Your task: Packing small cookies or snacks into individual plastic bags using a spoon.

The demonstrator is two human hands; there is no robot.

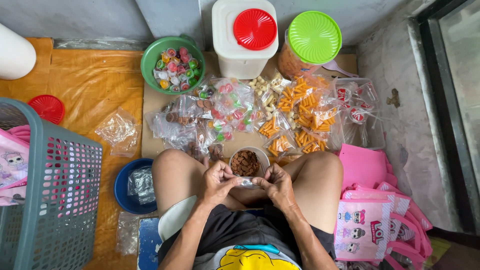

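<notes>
Both my left hand [216, 181] and right hand [276, 183] pinch a small clear bag [246, 182] just below the brown-snack bowl [245, 162]; best to keep its mouth taut.

The small clear bag [247, 182] pinched between the left hand [216, 181] and the right hand [278, 184] is mostly covered by the fingers, so its contents cannot be told. The grey basket [55, 200] is cut off by the left and bottom edges, and its mesh wall hides most of the pink bags inside. The white cylinder [14, 51] at the upper left runs out of view. The stack of pink bags [380, 220] at the right is cut by the bottom edge. The orange jar [296, 62] is largely hidden under its green lid [314, 37]. The small pieces in the bowl [245, 162] by the knees are too small to identify.
</notes>
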